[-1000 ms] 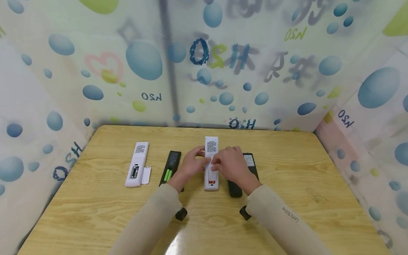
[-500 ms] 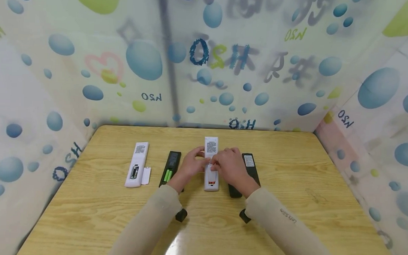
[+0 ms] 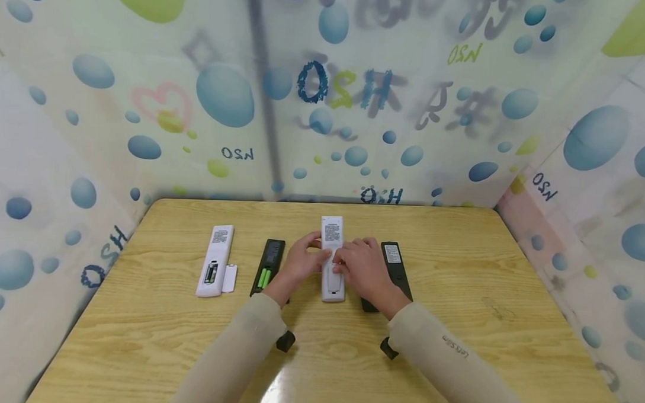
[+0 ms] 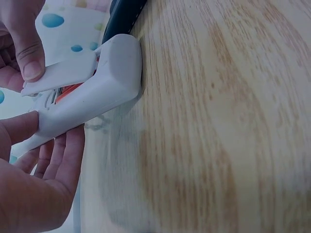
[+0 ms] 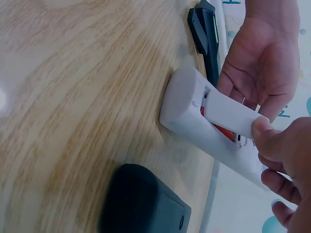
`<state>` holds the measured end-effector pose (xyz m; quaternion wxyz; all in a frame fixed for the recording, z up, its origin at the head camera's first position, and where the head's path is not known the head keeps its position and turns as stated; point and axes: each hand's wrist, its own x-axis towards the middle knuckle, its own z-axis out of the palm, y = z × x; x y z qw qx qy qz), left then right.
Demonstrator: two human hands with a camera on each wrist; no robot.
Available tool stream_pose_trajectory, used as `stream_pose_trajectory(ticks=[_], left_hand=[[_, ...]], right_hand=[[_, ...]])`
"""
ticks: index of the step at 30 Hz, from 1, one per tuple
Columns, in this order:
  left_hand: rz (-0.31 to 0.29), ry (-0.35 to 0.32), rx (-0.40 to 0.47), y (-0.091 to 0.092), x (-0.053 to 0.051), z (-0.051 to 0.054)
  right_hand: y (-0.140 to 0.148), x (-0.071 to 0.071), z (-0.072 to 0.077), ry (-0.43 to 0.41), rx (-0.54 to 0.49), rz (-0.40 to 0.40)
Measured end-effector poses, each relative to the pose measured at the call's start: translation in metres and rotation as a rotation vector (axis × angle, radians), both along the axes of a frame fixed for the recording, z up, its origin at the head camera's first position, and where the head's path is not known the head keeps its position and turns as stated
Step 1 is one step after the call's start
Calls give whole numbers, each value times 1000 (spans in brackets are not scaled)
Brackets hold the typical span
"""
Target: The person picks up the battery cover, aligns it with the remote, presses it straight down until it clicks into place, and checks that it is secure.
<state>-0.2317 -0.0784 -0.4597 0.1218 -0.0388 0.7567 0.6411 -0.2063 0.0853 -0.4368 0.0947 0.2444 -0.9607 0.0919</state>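
Head cam looked down on the white remote [image 3: 331,244] from farther back; close-up wrist cams flanked it, both catching its cover [image 4: 65,73].

Remote control [image 4: 82,106], one: white, back face up, printed label [image 3: 332,232] toward the far end. I log it as tilted, near end on the worktop [image 3: 456,348], far end raised toward the far edge, about midway between the side edges.

Battery cover [image 5: 228,110], one: white, slim; near end at the compartment, other end lifted. Orange-red contents [image 5: 224,131] beneath, partly hidden.
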Motion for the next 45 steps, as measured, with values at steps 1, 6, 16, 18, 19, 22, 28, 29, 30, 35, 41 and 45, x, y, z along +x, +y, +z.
stream_pose_trajectory(ticks=[1,6,16,18,19,22,28,29,30,35,41,45], left_hand=[[1,1,0,0,0,0],[5,9,11,-1,-2,-5],[5,15,13,-2,1,-1],[9,9,11,-2,0,-2],[10,8,11,-2,0,-2],[11,6,10,-2,0,-3],[7,17,7,-2,0,-3],[8,20,7,-2,0,-3],[9,22,7,-2,1,-3],[9,27,20,-1,1,-3],[5,34,18,-1,1,-3],[6,34,15,-1,2,-4]], right_hand=[[0,0,0,7,2,-1],[0,1,-1,23,15,0],[-3,4,2,35,53,-18],[-3,4,3,35,59,-13],[-4,4,4,37,61,-7],[-4,3,5,44,58,26],[-3,2,7,47,43,83],[-4,2,7,45,42,88],[-4,2,7,39,42,88],[-3,2,4,13,58,47],[-2,2,2,13,50,43],[-2,2,3,9,43,49]])
